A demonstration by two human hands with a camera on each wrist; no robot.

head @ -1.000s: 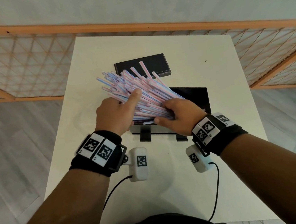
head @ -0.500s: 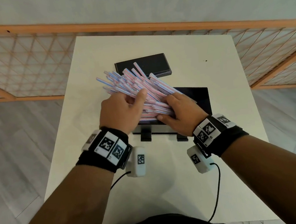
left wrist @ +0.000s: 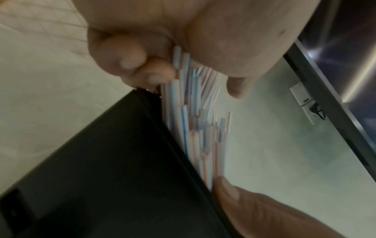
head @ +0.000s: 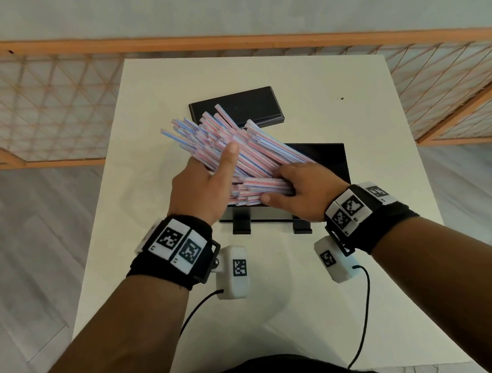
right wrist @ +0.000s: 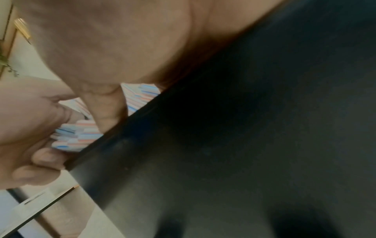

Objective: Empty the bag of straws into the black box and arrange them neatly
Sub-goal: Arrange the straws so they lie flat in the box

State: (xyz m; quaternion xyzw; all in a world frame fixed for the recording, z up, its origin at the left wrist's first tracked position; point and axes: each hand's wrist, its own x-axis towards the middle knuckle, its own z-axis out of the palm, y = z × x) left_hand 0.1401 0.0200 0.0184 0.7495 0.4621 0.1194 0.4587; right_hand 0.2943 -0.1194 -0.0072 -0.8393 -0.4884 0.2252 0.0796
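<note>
Both hands, left hand and right hand, are gripping the fanned straws with curled fingers just above the box, probably squaring them before lowering them in lengthwise.

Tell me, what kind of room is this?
Probably a recording room set up indoors, not a kitchen. A plain white table stands alone on a grey wood floor, with an orange-framed net fence behind it. Tracking markers sit on both wrists.
</note>
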